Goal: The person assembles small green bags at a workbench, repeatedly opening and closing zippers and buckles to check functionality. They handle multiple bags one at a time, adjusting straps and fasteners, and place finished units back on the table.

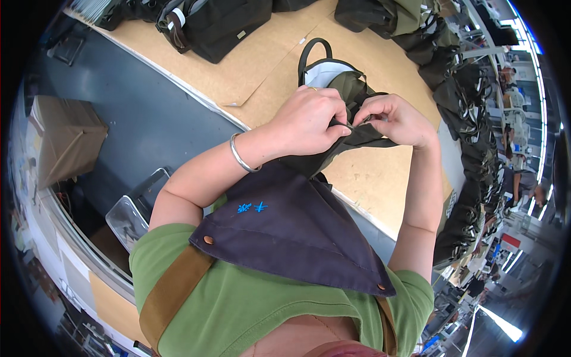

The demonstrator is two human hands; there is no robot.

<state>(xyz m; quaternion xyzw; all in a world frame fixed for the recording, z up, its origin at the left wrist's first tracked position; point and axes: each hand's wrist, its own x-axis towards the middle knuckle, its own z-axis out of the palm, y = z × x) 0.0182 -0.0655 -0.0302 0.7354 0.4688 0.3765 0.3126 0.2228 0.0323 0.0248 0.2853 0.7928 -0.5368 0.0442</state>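
Observation:
A dark olive and black fabric bag (369, 138) lies at the near edge of the table, with a black loop handle (305, 56) standing up at its far end. Its pale lining (324, 72) shows at the opening beside the handle. My left hand (312, 121) is closed, pinching a dark edge of the bag between thumb and fingers. Close beside it, my right hand (395, 121) pinches the same stretch of fabric. The fingertips of both hands nearly meet, and whatever small detail lies between them is hidden.
The table (262, 77) is covered with tan board. Dark bags (223, 30) lie along its far side, and more bags (476, 119) are heaped down the right. A brown wrapped box (68, 140) stands on the grey floor at left, near a clear plastic stool (128, 220).

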